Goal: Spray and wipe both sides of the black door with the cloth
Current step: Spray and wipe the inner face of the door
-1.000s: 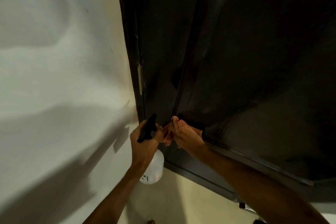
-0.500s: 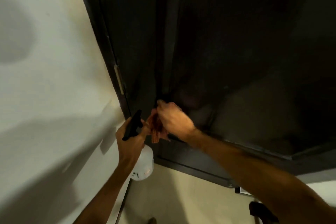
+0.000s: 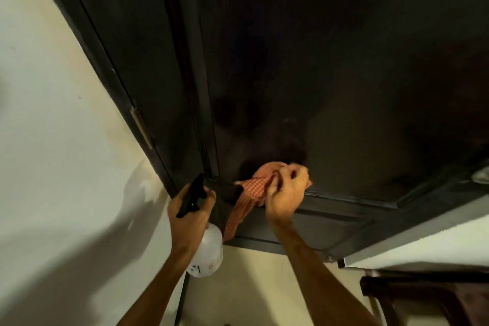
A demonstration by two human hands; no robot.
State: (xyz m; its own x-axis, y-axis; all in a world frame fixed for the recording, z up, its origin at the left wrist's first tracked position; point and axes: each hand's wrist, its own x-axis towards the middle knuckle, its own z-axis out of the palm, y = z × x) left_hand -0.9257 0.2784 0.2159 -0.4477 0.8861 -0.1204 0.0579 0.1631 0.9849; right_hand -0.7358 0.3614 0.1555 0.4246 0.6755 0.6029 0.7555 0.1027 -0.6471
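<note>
A: How did we hold the cloth [image 3: 250, 194] at that moment?

B: Our right hand [image 3: 284, 193] had its grip curled around the bunched upper part of it, fingers folded in, and pressed this bundle against the black door [image 3: 330, 74] low on the panel, just above the moulding. One loose end of the cloth hung down below the hand, in front of the lower rail.

A: Why bunched and not spread flat?

B: We think a bundle gave more pressure on a small place, and the darker patches above the hand looked like wet spray that needed rubbing. This is our judgement only.

A: And the left hand [image 3: 189, 216]?

B: Its grip was wrapped around the neck of the spray bottle [image 3: 207, 253], beside the black trigger head. The white body hung below the hand, near the door's hinge edge and close to the cloth, but not touching it. We kept it near so that the next spray could come quickly.

A: What was around?

B: The pale wall [image 3: 53, 140] on the left, with a hinge [image 3: 143, 128] on the frame.
</note>
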